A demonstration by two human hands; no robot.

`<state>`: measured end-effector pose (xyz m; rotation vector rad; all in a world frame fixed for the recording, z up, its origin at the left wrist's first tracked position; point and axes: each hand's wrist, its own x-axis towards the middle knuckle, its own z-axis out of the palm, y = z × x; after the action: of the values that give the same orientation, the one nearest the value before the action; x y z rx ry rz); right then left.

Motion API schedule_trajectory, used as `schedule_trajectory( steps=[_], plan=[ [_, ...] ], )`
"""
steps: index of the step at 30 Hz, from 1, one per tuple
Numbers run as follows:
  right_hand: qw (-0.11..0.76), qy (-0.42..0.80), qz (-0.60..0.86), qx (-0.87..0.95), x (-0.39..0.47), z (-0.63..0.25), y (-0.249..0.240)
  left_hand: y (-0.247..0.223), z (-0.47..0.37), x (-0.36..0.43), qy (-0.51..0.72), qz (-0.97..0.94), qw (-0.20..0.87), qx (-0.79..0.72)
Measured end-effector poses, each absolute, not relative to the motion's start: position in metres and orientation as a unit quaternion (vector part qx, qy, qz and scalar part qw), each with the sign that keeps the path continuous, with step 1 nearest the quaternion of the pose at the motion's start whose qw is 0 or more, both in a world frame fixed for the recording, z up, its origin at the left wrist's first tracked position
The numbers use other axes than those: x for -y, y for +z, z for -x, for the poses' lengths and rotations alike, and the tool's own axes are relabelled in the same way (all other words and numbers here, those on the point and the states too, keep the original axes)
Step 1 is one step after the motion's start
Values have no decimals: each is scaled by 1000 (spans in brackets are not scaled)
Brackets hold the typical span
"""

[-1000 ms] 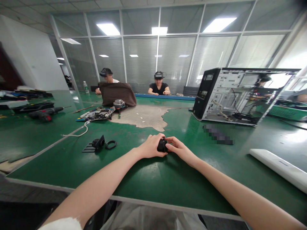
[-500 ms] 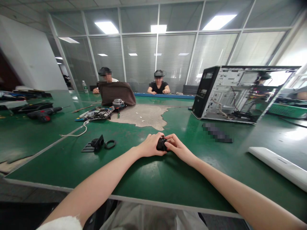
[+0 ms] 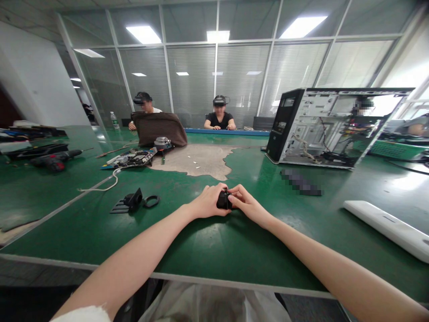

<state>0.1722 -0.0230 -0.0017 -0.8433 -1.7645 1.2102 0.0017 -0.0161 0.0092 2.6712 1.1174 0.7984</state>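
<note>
Just above the green table, a small black block-like part (image 3: 222, 200) is held between both hands; its exact kind is hard to make out. My left hand (image 3: 208, 201) wraps round it from the left, thumb below and fingers over the top. From the right, my right hand (image 3: 248, 205) pinches its near side with thumb and fingers. Left of the hands lie a black bracket (image 3: 133, 200) with slats, and a black ring (image 3: 152, 201) beside it.
An opened computer case (image 3: 284, 129) stands at the right, with a white bar-shaped device (image 3: 385, 223) nearer me. A circuit board (image 3: 130, 158), a cable (image 3: 114, 181) and a power drill (image 3: 56, 160) lie at the left. Two people sit across the table.
The whole view has shifted slightly, so things appear a little further left and higher. Both hands keep the same hold on the black part.
</note>
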Motion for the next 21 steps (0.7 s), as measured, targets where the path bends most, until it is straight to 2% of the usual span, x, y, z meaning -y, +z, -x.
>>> schedule_trajectory(
  steps=[11,21],
  plan=[
    [392,501,296,713,25,-177,0,9,-1,16,259,-891,64,-368],
    [391,493,339,699,19,-175,-6,9,-1,16,257,-891,57,-370]
  ],
)
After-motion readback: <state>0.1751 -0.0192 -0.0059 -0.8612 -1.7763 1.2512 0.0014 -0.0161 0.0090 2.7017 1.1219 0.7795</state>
